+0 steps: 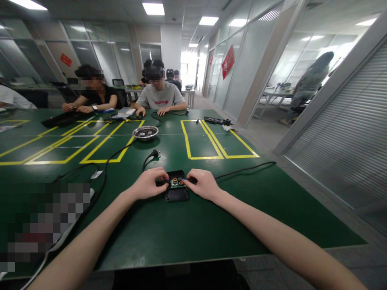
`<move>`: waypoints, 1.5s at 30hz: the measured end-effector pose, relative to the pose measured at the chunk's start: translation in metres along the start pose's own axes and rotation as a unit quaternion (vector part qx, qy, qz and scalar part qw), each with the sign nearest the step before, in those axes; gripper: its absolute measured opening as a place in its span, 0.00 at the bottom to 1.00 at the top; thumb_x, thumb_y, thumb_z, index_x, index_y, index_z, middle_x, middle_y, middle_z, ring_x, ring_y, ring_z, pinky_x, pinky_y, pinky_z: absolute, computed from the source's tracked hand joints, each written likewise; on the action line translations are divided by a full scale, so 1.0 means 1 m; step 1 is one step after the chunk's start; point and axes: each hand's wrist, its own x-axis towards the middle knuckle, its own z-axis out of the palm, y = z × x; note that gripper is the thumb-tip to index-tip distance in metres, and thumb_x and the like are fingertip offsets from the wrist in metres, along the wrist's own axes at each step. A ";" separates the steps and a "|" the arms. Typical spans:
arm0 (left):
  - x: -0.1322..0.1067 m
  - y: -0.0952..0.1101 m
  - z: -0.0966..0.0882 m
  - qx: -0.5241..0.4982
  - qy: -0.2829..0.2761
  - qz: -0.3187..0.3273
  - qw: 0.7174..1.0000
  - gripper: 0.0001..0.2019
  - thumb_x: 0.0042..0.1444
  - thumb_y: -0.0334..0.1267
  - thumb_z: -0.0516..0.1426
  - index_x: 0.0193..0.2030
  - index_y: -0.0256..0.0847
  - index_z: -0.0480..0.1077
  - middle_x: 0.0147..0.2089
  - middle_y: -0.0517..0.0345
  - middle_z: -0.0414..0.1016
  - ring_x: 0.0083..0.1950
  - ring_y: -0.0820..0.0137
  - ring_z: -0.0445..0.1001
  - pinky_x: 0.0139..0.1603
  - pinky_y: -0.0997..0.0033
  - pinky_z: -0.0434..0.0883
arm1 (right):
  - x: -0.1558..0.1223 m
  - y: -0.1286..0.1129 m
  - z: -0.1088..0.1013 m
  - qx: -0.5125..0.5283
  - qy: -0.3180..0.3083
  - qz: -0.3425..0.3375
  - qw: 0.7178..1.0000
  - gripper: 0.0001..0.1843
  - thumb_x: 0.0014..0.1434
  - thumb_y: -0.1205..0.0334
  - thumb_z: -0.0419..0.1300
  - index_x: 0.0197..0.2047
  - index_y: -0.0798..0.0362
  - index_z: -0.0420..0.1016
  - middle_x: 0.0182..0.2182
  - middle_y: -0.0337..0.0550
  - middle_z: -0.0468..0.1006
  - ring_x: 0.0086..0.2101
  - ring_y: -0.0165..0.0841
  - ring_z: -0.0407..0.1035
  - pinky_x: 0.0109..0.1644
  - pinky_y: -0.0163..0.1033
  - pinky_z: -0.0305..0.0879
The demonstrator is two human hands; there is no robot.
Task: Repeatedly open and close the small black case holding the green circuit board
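Note:
In front of me on the green table [187,233] lies a small black plastic case [176,174], open, with a green circuit board [175,185] carrying copper-coloured coils. A separate black cover [177,196] rests just on the near side of it. At the left end, my left hand [152,183] pinches a black cable close to the board. My right hand [202,184] grips another black cable [242,170] at the right end, which runs off to the right. A black power plug [155,153] on a cord lies beyond my left hand. My fingers partly hide both cable ends.
A metal bowl [145,133] with small metal parts stands farther back. Yellow tape [222,157] marks rectangles on the table. A blurred-out object [60,217] and a long cord lie at left. Two people [161,92] [96,92] sit across; dark parts [216,120] lie at the far right.

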 end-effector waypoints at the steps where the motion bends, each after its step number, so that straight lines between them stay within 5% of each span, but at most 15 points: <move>1: 0.000 -0.001 -0.001 -0.032 -0.013 -0.024 0.999 0.06 0.55 0.38 0.60 0.35 0.39 0.76 0.33 0.56 0.77 0.35 0.68 0.74 0.38 0.70 0.70 | 0.000 -0.001 -0.001 0.006 0.006 -0.001 1.000 0.10 0.64 0.58 0.66 0.31 0.51 0.73 0.29 0.41 0.78 0.31 0.34 0.73 0.34 0.36 0.60; 8: 0.000 0.005 -0.007 -0.224 -0.114 -0.130 0.959 0.10 0.50 0.42 0.63 0.34 0.36 0.74 0.25 0.64 0.71 0.27 0.75 0.66 0.28 0.76 0.62 | -0.004 -0.001 -0.011 0.061 -0.021 -0.086 0.994 0.11 0.64 0.59 0.64 0.30 0.51 0.73 0.28 0.40 0.78 0.28 0.31 0.71 0.33 0.35 0.60; 14: -0.001 0.007 -0.014 -0.262 -0.200 -0.149 0.932 0.14 0.49 0.44 0.67 0.38 0.36 0.78 0.23 0.65 0.69 0.25 0.76 0.65 0.27 0.77 0.61 | -0.006 -0.004 -0.013 0.054 -0.075 -0.143 0.985 0.10 0.64 0.60 0.63 0.30 0.51 0.72 0.27 0.39 0.78 0.27 0.31 0.71 0.31 0.35 0.58; 22: -0.001 0.007 -0.011 -0.247 -0.198 -0.181 0.931 0.14 0.49 0.46 0.67 0.35 0.36 0.77 0.21 0.66 0.70 0.21 0.76 0.66 0.24 0.78 0.61 | -0.003 -0.005 -0.016 0.028 -0.071 -0.133 0.988 0.09 0.63 0.60 0.64 0.32 0.52 0.75 0.29 0.41 0.79 0.29 0.31 0.72 0.31 0.35 0.56; 32: 0.000 0.005 -0.013 -0.255 -0.197 -0.176 0.930 0.14 0.48 0.45 0.66 0.35 0.36 0.76 0.20 0.65 0.70 0.22 0.75 0.67 0.26 0.77 0.61 | 0.001 0.011 -0.030 0.166 -0.110 -0.093 0.975 0.07 0.62 0.60 0.65 0.37 0.53 0.83 0.26 0.40 0.79 0.26 0.30 0.70 0.32 0.34 0.64; 45: 0.000 0.006 -0.011 -0.257 -0.194 -0.179 0.929 0.13 0.47 0.43 0.67 0.34 0.36 0.75 0.24 0.65 0.70 0.27 0.75 0.65 0.28 0.76 0.61 | -0.001 0.007 -0.028 0.150 -0.089 -0.144 0.974 0.07 0.65 0.63 0.65 0.37 0.54 0.83 0.31 0.44 0.82 0.29 0.32 0.74 0.34 0.35 0.65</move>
